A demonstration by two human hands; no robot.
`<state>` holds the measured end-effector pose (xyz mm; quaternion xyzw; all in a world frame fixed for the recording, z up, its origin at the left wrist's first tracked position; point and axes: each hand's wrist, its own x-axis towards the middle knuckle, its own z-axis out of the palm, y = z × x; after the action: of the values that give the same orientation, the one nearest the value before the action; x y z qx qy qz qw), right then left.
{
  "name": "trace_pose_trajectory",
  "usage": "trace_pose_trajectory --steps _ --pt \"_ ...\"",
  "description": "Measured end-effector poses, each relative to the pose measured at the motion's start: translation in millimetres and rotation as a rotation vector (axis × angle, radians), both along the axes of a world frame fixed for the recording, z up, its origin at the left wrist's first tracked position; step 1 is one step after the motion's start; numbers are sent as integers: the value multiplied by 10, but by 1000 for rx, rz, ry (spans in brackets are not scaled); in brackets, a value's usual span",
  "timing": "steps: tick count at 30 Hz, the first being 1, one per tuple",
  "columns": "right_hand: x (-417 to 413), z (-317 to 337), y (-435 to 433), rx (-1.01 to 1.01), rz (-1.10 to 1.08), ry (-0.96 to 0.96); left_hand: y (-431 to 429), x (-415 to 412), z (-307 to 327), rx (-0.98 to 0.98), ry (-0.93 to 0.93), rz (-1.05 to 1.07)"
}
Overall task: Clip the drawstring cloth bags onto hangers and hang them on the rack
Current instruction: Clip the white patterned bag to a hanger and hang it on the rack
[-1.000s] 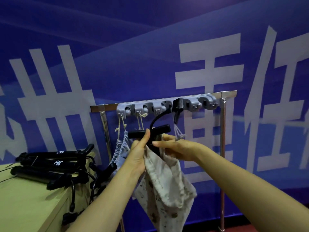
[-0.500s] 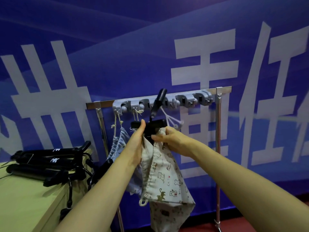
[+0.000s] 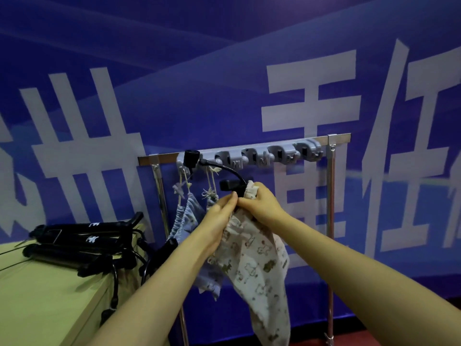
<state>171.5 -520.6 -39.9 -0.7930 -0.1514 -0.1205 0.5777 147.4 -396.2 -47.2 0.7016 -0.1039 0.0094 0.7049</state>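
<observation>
Both hands [image 3: 259, 207] on printed bag [image 3: 257, 260]

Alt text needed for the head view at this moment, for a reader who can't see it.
Both hands, left hand and right hand, grip the top of a cream animal-print drawstring bag clipped to a black hanger, in front of a metal rack. Two blue bags hang by their strings from the rack's grey hook strip; spare hangers lie on a table at left.
</observation>
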Motion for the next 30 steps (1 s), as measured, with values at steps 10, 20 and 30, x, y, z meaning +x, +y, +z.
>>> trace_pose_trajectory --steps 10,20,30 --pt "-190 -18 159 117 40 -128 -86 48 41 -255 10 232" --pt "-92 -50 -2 391 -10 53 96 36 -11 -477 -6 283" --pt "-63 -55 20 424 19 138 103 -76 1 -412 6 174"
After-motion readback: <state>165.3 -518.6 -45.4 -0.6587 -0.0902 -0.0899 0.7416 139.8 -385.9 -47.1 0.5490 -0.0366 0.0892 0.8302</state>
